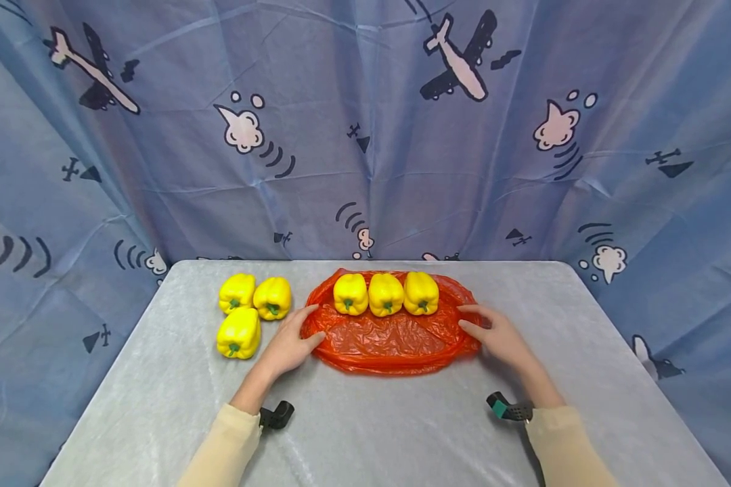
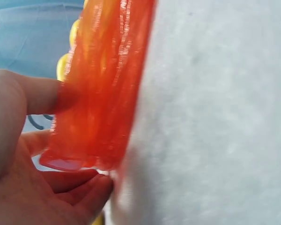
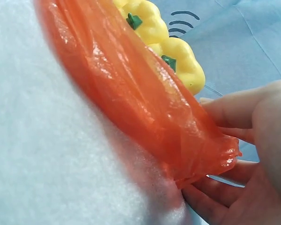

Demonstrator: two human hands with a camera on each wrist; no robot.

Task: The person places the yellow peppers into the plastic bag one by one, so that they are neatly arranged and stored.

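Note:
A red plastic bag lies spread on the table with its rim raised and gathered all round. Three yellow bell peppers, the left, middle and right, stand in a row inside its far side. My left hand holds the bag's left end, its thumb over the rim and its other fingers outside. At the opposite end, my right hand grips the rim the same way. In the left wrist view, the thumb tip shows dimly through the red film. Creased film partly hides the peppers in both wrist views.
To the left of the bag, three more yellow bell peppers sit grouped: one at the back, one beside it, one nearer. A pale grey table carries everything. Behind it hangs a blue patterned curtain.

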